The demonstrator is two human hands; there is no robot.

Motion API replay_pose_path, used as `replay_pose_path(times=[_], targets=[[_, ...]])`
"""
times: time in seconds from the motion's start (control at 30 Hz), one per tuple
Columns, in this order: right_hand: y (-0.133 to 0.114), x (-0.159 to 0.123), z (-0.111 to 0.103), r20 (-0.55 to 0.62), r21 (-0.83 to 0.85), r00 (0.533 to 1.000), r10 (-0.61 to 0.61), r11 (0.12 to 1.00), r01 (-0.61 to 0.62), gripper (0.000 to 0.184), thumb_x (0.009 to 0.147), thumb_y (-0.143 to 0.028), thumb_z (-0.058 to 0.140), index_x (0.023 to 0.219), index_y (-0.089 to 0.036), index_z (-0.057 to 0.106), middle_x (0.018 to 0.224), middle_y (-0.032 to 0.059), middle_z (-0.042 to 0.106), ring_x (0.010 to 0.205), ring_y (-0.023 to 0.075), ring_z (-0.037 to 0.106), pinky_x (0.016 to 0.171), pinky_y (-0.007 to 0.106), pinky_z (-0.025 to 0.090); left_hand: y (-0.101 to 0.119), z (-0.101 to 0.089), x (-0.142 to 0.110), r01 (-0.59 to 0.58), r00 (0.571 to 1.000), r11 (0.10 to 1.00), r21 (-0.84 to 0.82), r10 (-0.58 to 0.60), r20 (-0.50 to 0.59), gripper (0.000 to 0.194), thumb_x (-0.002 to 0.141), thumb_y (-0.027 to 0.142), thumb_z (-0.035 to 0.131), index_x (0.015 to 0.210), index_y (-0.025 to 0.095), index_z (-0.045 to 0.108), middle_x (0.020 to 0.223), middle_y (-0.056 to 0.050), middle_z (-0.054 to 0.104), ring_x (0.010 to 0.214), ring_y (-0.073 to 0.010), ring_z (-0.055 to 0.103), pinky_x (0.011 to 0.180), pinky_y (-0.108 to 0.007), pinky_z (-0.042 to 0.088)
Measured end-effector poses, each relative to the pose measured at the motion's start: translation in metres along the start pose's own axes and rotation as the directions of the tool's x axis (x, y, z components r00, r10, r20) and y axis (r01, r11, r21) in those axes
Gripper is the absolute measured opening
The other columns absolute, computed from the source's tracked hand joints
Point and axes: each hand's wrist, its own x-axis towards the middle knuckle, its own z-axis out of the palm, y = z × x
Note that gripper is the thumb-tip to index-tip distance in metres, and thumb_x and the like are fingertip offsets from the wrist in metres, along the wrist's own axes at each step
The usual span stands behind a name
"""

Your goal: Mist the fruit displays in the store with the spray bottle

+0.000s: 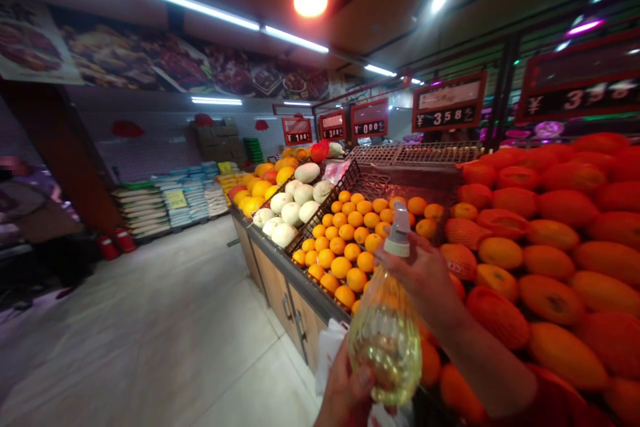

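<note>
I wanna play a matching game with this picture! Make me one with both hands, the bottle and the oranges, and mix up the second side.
Column one:
1. left hand
2. right hand
3. spray bottle
4. oranges

Column two:
A. beside the pale melons
B. up at the bottle's neck
C. down at the bottle's lower part
D. see-through and yellowish

Right pairs: 1-C, 2-B, 3-D, 4-A

The spray bottle (385, 340) looks like clear, glossy, ribbed plastic, its nozzle (400, 221) smoother plastic; left of the bottle are smooth wood-look cabinet doors (273, 283), a thin, crinkled plastic bag (329, 350) and faintly shiny floor (175, 333); right of it, fruit (497, 320) in rough netting
</note>
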Motion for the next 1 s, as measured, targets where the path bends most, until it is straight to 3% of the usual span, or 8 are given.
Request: replay_pose_path(times=[0.17,0.33,0.53,0.67,0.73,0.83,1.0], targets=[[0.012,0.015,0.006,0.049,0.007,0.999,0.021,1.0,-0.021,0.032,0.067,-0.04,0.078,0.089,-0.021,0.064,0.082,0.0031,0.073,0.076,0.0238,0.068,0.071,0.034,0.054,-0.006,-0.003,0.004,0.029,0.994,1.0,0.01,-0.028,-0.101,0.068,0.059,0.057,0.087,0.112,0.02,0.069,0.1,-0.007,0.073,0.062,-0.009,0.063,0.051,-0.02,0.055],[0.014,0.019,0.017,0.136,0.007,0.99,0.039,0.999,-0.04,0.026,0.067,-0.034,0.077,0.085,-0.02,0.065,0.076,0.0011,0.07,0.071,0.022,0.065,0.067,0.033,0.052,-0.001,-0.002,-0.004,0.054,0.984,0.998,0.028,-0.048,-0.174,0.061,0.06,0.058,0.085,0.106,0.021,0.068,0.087,-0.003,0.073,0.063,-0.0116,0.066,0.056,-0.023,0.056],[0.029,0.018,0.033,0.243,0.001,0.969,0.037,0.999,-0.038,0.02,0.071,-0.031,0.076,0.083,-0.02,0.066,0.072,-0.0015,0.067,0.068,0.0199,0.062,0.065,0.031,0.05,0.003,-0.01,-0.015,0.084,0.954,0.996,-0.041,-0.092,-0.286,0.065,0.056,0.052,0.09,0.109,0.021,0.07,0.097,-0.006,0.077,0.064,-0.0134,0.069,0.058,-0.025,0.056],[0.046,0.016,0.048,0.249,-0.011,0.967,0.05,0.999,-0.049,0.025,0.073,-0.032,0.077,0.091,-0.019,0.066,0.078,0.0002,0.069,0.071,0.0211,0.063,0.065,0.032,0.051,-0.001,-0.024,-0.014,0.018,0.956,0.998,-0.054,-0.033,-0.29,0.067,0.057,0.052,0.089,0.113,0.019,0.073,0.084,-0.007,0.078,0.055,-0.0127,0.066,0.053,-0.023,0.051],[0.05,0.016,0.055,0.237,-0.024,0.97,0.05,0.999,-0.046,0.029,0.073,-0.034,0.078,0.095,-0.019,0.066,0.082,0.0018,0.07,0.075,0.0231,0.066,0.069,0.034,0.053,0.0,-0.033,-0.011,-0.029,0.961,0.996,-0.088,0.004,-0.275,0.067,0.053,0.049,0.091,0.111,0.018,0.075,0.087,-0.009,0.078,0.06,-0.0139,0.067,0.056,-0.023,0.05],[0.05,0.017,0.066,0.218,-0.042,0.976,0.022,0.999,-0.013,0.037,0.074,-0.039,0.079,0.102,-0.02,0.066,0.089,0.0043,0.073,0.083,0.0272,0.069,0.078,0.039,0.054,0.013,-0.047,-0.007,-0.03,0.97,0.992,-0.119,0.0,-0.244,0.072,0.051,0.044,0.093,0.115,0.018,0.074,0.101,-0.011,0.078,0.076,-0.017,0.072,0.066,-0.024,0.051],[0.045,0.017,0.097,0.137,-0.051,0.99,0.015,0.999,-0.008,0.044,0.072,-0.046,0.081,0.107,-0.022,0.068,0.099,0.0064,0.076,0.093,0.0306,0.071,0.086,0.043,0.054,0.054,-0.067,-0.005,-0.019,0.978,0.998,-0.066,0.005,-0.209,0.074,0.048,0.04,0.094,0.116,0.019,0.074,0.099,-0.01,0.079,0.084,-0.0223,0.074,0.075,-0.028,0.052]])
